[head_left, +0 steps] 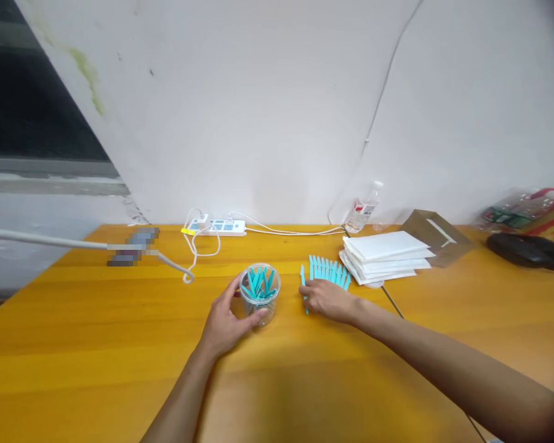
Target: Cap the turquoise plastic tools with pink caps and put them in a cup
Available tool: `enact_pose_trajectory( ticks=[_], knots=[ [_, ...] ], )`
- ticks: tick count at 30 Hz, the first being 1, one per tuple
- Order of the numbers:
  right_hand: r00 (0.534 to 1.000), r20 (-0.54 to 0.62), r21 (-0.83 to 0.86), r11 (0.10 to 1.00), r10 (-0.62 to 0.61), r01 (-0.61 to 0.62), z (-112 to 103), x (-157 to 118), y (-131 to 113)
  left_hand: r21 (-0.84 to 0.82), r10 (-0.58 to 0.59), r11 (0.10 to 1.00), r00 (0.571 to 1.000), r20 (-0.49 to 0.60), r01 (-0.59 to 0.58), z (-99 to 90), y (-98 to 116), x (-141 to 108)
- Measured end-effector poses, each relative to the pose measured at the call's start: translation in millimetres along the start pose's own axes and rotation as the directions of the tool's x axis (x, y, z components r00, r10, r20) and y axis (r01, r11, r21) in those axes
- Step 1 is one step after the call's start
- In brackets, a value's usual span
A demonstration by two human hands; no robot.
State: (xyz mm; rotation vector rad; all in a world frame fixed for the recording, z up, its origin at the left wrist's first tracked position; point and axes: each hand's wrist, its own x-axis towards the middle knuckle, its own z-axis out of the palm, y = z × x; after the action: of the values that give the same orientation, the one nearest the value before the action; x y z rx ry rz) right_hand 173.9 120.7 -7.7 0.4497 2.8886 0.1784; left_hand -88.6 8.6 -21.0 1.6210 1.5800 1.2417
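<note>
My left hand (228, 320) is wrapped round a clear round plastic jar (263, 315), thumb at the front and fingers behind. Inside the jar, several slim teal knife-shaped sticks (258, 282) stand and lean at different angles. To its right, my right hand (325, 298) has its fingers closed on a single teal knife-shaped stick (303, 274), whose two ends show above and below the fingers, at the tabletop. Just beyond that hand, a row of several similar teal sticks (323, 268) lies side by side, their lower ends partly hidden by the hand.
White paper packets (383, 249) are stacked right of the row, beside a brown envelope (436, 237). A water bottle (364, 208) and a power strip (226, 227) stand by the wall. A white cable (74, 240) crosses at left. A black pouch (526, 249) lies far right.
</note>
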Motion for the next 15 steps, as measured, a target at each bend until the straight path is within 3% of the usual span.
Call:
enact_pose_trajectory(
  ticks=[4,6,7,8,9,11,12,13,15],
  knots=[
    [0.988,-0.075,0.016,0.991,-0.134,0.136,-13.5,0.3,-4.4,0.017,-0.002,1.0,1.0,-0.012,0.002,0.0,-0.4,-0.1],
    [0.955,-0.281,0.087,0.989,-0.092,0.121,-35.9,-8.5,-5.1,0.017,0.003,1.0,1.0,-0.013,-0.003,-0.4,0.1,-0.3],
    [0.904,-0.428,0.166,0.983,0.0,0.078,-50.8,-13.6,-6.1,0.014,0.008,1.0,1.0,-0.01,-0.008,-0.6,0.4,-0.4],
    [0.809,-0.572,0.273,0.961,0.133,0.035,-67.4,-18.0,-8.1,0.012,0.012,1.0,1.0,-0.006,-0.012,-0.7,0.7,-0.4],
    [0.672,-0.68,0.403,0.915,0.293,0.008,-84.6,-20.7,-11.3,0.012,0.016,1.0,1.0,-0.004,-0.016,-0.8,1.0,-0.4],
    [0.411,-0.745,0.599,0.798,0.526,0.064,-115.5,-18.4,-20.8,0.017,0.022,1.0,1.0,-0.012,-0.022,-0.6,1.4,-0.4],
    [0.367,-0.734,0.646,0.755,0.572,0.115,-127.0,-12.9,-26.3,0.017,0.028,0.999,0.999,-0.017,-0.027,-0.4,1.5,-0.3],
    [0.373,-0.72,0.67,0.726,0.585,0.154,-134.8,-5.1,-31.6,0.013,0.035,0.999,0.999,-0.021,-0.035,-0.2,1.6,-0.2],
    [0.494,-0.685,0.68,0.714,0.536,0.167,-138.5,13.8,-38.4,0.001,0.044,0.999,0.999,-0.017,-0.044,0.2,1.9,0.3]
  ],
)
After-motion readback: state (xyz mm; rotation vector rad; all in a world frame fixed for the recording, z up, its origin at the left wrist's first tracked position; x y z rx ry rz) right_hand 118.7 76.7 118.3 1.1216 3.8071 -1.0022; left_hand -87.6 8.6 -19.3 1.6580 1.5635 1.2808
